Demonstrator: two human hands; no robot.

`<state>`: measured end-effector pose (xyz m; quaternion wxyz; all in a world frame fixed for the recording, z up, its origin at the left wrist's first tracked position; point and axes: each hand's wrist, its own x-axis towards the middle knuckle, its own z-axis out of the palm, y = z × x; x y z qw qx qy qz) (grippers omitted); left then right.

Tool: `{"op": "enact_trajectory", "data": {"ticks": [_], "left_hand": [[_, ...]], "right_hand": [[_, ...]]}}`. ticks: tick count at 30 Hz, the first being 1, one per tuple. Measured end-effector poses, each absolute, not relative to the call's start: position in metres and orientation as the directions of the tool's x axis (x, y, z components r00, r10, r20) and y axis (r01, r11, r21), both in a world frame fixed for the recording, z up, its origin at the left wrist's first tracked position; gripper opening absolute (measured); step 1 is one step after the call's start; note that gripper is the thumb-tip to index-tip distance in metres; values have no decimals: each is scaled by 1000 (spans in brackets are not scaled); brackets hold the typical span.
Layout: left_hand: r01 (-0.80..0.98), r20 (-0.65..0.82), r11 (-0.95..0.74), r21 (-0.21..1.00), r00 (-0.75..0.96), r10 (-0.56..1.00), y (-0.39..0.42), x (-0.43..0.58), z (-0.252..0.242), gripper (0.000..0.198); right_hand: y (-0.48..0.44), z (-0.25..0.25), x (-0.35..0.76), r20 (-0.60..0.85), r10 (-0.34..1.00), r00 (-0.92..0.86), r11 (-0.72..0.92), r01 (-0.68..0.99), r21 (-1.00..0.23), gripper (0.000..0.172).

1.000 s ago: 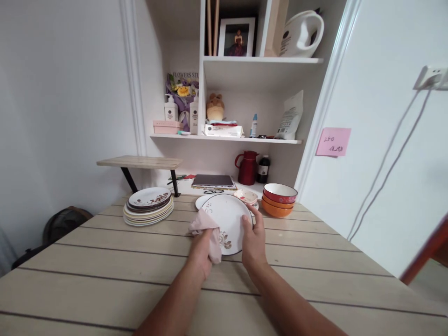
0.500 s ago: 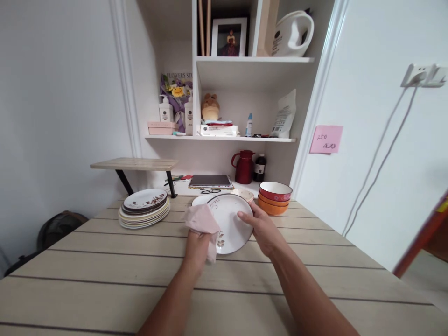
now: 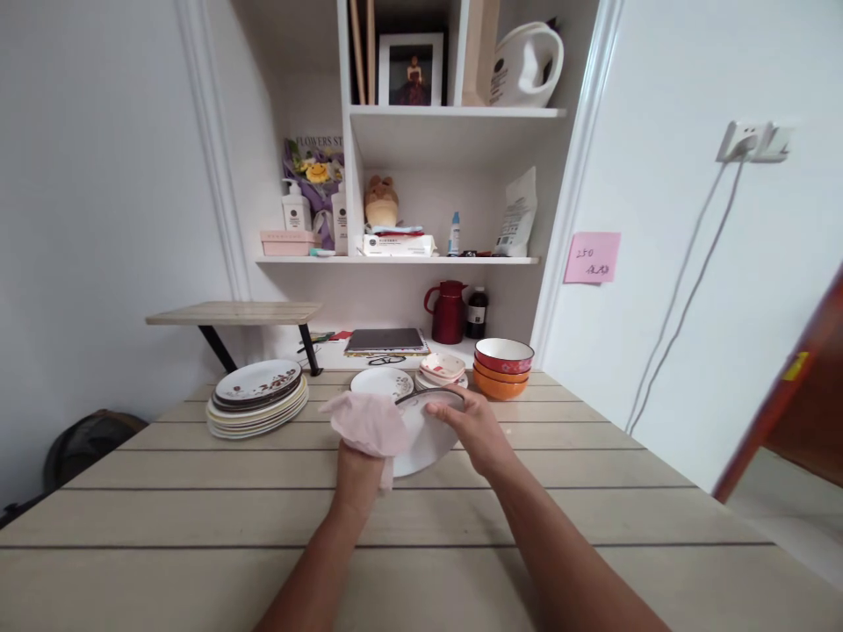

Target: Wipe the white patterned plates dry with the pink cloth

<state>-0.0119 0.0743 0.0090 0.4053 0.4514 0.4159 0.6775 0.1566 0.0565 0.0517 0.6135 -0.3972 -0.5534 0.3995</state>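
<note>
A white plate with a dark rim is held tilted above the wooden table. My right hand grips its right edge, thumb on the near face and fingers behind. Over my left hand drapes a pale pink cloth, pressed against the plate's left side; most of the fingers are hidden under it. Behind the held plate lies another white plate with a floral pattern. Beside that one, small square dishes are stacked.
Several plates are stacked at the left, near a small raised wooden shelf. Red and orange bowls stand stacked at the right. Behind are a laptop, glasses, a red jug and a dark bottle.
The held plate has tipped, its face turning more upward, and sits slightly lower. The cloth has shifted over the left hand. The view has swung a little to the right.
</note>
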Motion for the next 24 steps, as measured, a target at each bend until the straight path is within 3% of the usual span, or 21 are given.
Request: {"op": "enact_trajectory", "data": {"ticks": [6, 10, 14, 19, 24], "left_hand": [[-244, 273, -334, 911, -252, 929, 65, -20, 14, 34], [-366, 190, -272, 890, -246, 951, 55, -10, 15, 38], [-412, 170, -190, 891, -85, 982, 44, 5, 14, 56], [-326, 281, -324, 888, -173, 944, 44, 6, 16, 52], [-146, 321, -365, 920, -254, 912, 55, -9, 13, 42]], "right_hand": [[62, 33, 127, 182, 970, 161, 238, -479, -845, 48], [67, 21, 113, 76, 984, 159, 165, -683, -711, 45], [68, 19, 105, 28, 995, 97, 95, -811, -578, 39], [62, 28, 105, 70, 995, 65, 95, -758, -645, 42], [60, 42, 131, 260, 953, 154, 301, -405, -863, 63]]}}
